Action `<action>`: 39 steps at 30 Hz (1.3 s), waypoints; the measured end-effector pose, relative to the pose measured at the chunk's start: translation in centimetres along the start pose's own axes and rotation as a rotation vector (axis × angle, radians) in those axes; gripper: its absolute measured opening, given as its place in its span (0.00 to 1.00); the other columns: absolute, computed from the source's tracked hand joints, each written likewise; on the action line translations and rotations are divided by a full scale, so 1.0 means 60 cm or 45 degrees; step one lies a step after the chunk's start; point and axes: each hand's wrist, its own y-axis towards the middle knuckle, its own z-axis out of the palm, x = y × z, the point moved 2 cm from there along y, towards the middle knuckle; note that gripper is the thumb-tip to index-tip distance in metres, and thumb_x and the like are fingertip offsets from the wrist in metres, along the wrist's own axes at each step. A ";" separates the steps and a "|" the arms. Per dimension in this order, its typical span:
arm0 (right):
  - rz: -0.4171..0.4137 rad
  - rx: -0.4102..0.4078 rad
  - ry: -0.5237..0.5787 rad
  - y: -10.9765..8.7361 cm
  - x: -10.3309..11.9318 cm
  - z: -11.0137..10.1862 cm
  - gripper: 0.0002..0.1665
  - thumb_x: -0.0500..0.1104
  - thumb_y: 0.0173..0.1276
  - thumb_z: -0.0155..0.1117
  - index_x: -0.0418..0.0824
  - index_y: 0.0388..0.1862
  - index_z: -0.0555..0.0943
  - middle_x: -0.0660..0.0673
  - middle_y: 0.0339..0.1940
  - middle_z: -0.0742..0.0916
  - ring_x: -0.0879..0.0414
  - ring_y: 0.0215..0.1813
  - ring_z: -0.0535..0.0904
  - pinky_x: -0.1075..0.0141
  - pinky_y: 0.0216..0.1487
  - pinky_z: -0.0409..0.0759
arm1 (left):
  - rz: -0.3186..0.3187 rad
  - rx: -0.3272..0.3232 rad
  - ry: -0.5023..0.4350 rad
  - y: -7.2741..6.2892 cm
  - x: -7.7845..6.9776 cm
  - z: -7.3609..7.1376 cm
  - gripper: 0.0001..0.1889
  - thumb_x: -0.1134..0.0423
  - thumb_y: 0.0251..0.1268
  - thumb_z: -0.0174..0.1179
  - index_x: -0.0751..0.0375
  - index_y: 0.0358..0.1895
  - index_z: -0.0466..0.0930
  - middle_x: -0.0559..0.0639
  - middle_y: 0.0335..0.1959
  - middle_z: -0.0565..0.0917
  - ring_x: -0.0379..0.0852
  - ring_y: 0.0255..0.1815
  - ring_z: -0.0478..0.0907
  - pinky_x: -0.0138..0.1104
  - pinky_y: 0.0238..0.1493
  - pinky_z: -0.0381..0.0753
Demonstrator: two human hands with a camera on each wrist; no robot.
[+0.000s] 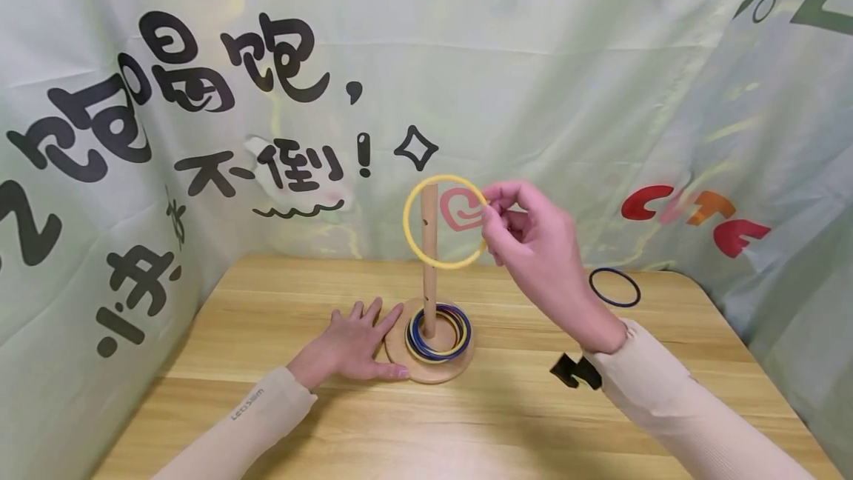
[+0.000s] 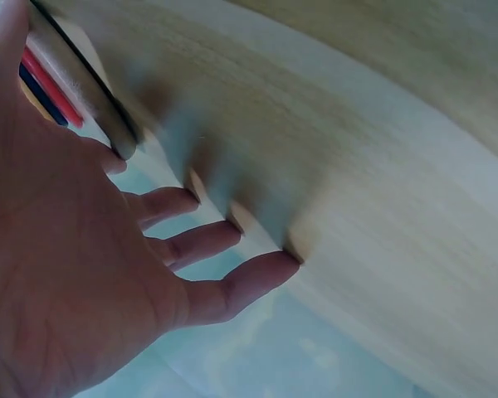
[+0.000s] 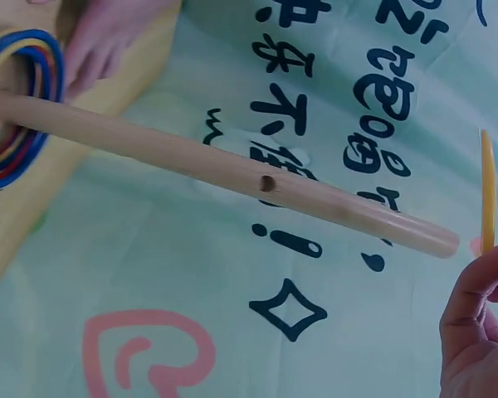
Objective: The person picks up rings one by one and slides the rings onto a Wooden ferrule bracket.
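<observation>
A yellow ring [image 1: 412, 245] is pinched at its right side between the thumb and fingers of my right hand [image 1: 533, 232]. In the head view the ring overlaps the upper part of a wooden post [image 1: 429, 280]; in the right wrist view the ring [image 3: 488, 191] stands edge-on just beyond the post's tip [image 3: 448, 242]. Several blue, yellow and red rings [image 1: 460, 347] lie stacked around the post's foot on a round wooden base [image 1: 433, 374]. My left hand [image 1: 353, 343] lies with fingers spread on the table, thumb and forefinger at the base's left edge.
A dark blue ring [image 1: 614, 305] lies on the wooden table [image 1: 533, 421] at the back right. A black strap piece [image 1: 574, 372] shows beside my right cuff. Printed cloth [image 1: 533, 95] hangs behind the table and along both sides.
</observation>
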 end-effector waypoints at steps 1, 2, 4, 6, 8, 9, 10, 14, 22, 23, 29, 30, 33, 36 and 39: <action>0.014 -0.005 0.013 0.007 0.000 0.004 0.07 0.33 0.81 0.64 0.37 0.54 0.83 0.44 0.36 0.83 0.50 0.24 0.78 0.65 0.24 0.78 | 0.002 -0.011 0.002 0.002 0.002 0.004 0.65 0.10 0.59 0.51 0.47 0.92 0.48 0.68 0.87 0.57 0.79 0.81 0.59 0.81 0.64 0.62; 0.026 -0.007 0.026 0.014 -0.002 0.007 0.07 0.33 0.81 0.64 0.37 0.54 0.83 0.43 0.37 0.82 0.50 0.24 0.78 0.64 0.25 0.79 | 0.005 -0.020 0.007 0.003 0.003 0.007 0.65 0.10 0.58 0.50 0.47 0.92 0.48 0.68 0.87 0.57 0.78 0.81 0.59 0.81 0.63 0.63; 0.051 -0.012 0.054 0.026 -0.008 0.013 0.07 0.32 0.81 0.64 0.37 0.54 0.83 0.43 0.37 0.83 0.49 0.24 0.79 0.64 0.26 0.80 | 0.010 -0.032 0.005 0.003 0.004 0.009 0.66 0.09 0.58 0.50 0.47 0.92 0.49 0.69 0.86 0.57 0.79 0.80 0.60 0.81 0.63 0.63; 0.084 -0.014 0.076 0.035 -0.017 0.018 0.08 0.31 0.80 0.64 0.37 0.54 0.83 0.42 0.37 0.83 0.49 0.24 0.79 0.64 0.26 0.81 | 0.016 -0.036 -0.001 0.002 0.002 0.005 0.65 0.10 0.59 0.51 0.48 0.92 0.50 0.69 0.86 0.58 0.79 0.80 0.60 0.81 0.63 0.62; 0.128 -0.006 0.086 0.038 -0.030 0.024 0.09 0.31 0.80 0.64 0.36 0.54 0.83 0.40 0.36 0.83 0.50 0.24 0.79 0.65 0.26 0.81 | 0.018 -0.035 0.000 -0.001 0.000 -0.001 0.65 0.10 0.60 0.51 0.50 0.91 0.51 0.70 0.85 0.59 0.79 0.80 0.61 0.81 0.63 0.63; 0.153 0.001 0.082 0.038 -0.037 0.026 0.09 0.32 0.80 0.64 0.36 0.55 0.83 0.40 0.36 0.83 0.50 0.24 0.79 0.66 0.26 0.81 | 0.017 -0.031 -0.002 -0.002 -0.001 -0.003 0.65 0.11 0.60 0.51 0.50 0.91 0.51 0.70 0.85 0.59 0.79 0.80 0.61 0.81 0.63 0.63; 0.177 0.009 0.073 0.035 -0.044 0.029 0.09 0.32 0.79 0.64 0.36 0.55 0.83 0.40 0.35 0.83 0.50 0.23 0.79 0.66 0.26 0.80 | 0.018 -0.031 0.002 -0.003 -0.001 -0.004 0.65 0.10 0.60 0.50 0.50 0.92 0.50 0.70 0.85 0.59 0.79 0.80 0.60 0.81 0.63 0.63; 0.247 0.062 -0.001 0.020 -0.069 0.036 0.09 0.32 0.78 0.64 0.36 0.54 0.83 0.40 0.35 0.83 0.48 0.24 0.80 0.67 0.24 0.78 | 0.019 -0.025 0.004 -0.007 -0.003 -0.009 0.64 0.11 0.61 0.51 0.50 0.92 0.50 0.70 0.86 0.58 0.79 0.80 0.61 0.81 0.63 0.64; 0.326 0.149 -0.118 -0.018 -0.118 0.057 0.09 0.32 0.76 0.64 0.36 0.52 0.84 0.43 0.35 0.84 0.48 0.23 0.83 0.68 0.23 0.77 | 0.007 -0.018 0.011 -0.008 -0.002 -0.008 0.64 0.11 0.60 0.51 0.48 0.92 0.51 0.69 0.86 0.58 0.78 0.80 0.62 0.80 0.63 0.65; 0.339 0.161 -0.120 -0.024 -0.125 0.061 0.09 0.32 0.76 0.63 0.36 0.51 0.84 0.43 0.34 0.85 0.48 0.23 0.83 0.67 0.24 0.77 | 0.008 -0.020 0.008 -0.008 -0.002 -0.007 0.64 0.11 0.60 0.51 0.48 0.92 0.51 0.69 0.86 0.58 0.78 0.80 0.62 0.80 0.63 0.65; 0.419 0.231 -0.143 -0.065 -0.169 0.081 0.11 0.30 0.72 0.61 0.35 0.51 0.84 0.45 0.33 0.84 0.48 0.23 0.83 0.67 0.24 0.78 | 0.020 -0.038 -0.005 -0.005 -0.002 -0.002 0.64 0.10 0.60 0.50 0.48 0.92 0.50 0.70 0.86 0.58 0.79 0.79 0.61 0.81 0.63 0.64; 0.430 0.242 -0.156 -0.072 -0.176 0.083 0.12 0.30 0.72 0.61 0.35 0.51 0.84 0.45 0.33 0.84 0.49 0.22 0.83 0.67 0.24 0.78 | 0.020 -0.040 -0.007 -0.005 -0.002 -0.001 0.64 0.10 0.60 0.50 0.48 0.92 0.50 0.70 0.86 0.58 0.79 0.79 0.61 0.81 0.63 0.64; 0.455 0.262 -0.177 -0.089 -0.195 0.089 0.14 0.29 0.70 0.61 0.32 0.53 0.84 0.45 0.33 0.84 0.54 0.22 0.82 0.67 0.25 0.79 | 0.023 -0.042 -0.016 -0.006 -0.002 0.000 0.64 0.10 0.60 0.50 0.48 0.92 0.50 0.71 0.86 0.58 0.80 0.79 0.61 0.81 0.63 0.63; 0.478 0.268 -0.210 -0.103 -0.212 0.092 0.17 0.28 0.67 0.61 0.30 0.54 0.84 0.46 0.32 0.83 0.59 0.23 0.81 0.68 0.25 0.78 | 0.028 -0.042 -0.011 -0.006 -0.003 0.000 0.64 0.10 0.60 0.49 0.49 0.92 0.50 0.71 0.86 0.57 0.80 0.79 0.61 0.81 0.63 0.64; 0.482 0.282 -0.252 -0.115 -0.227 0.095 0.18 0.27 0.65 0.61 0.30 0.53 0.84 0.48 0.31 0.82 0.60 0.25 0.80 0.69 0.28 0.77 | 0.028 -0.044 -0.008 -0.006 -0.004 -0.003 0.64 0.10 0.61 0.49 0.49 0.92 0.50 0.71 0.86 0.57 0.80 0.79 0.61 0.81 0.63 0.64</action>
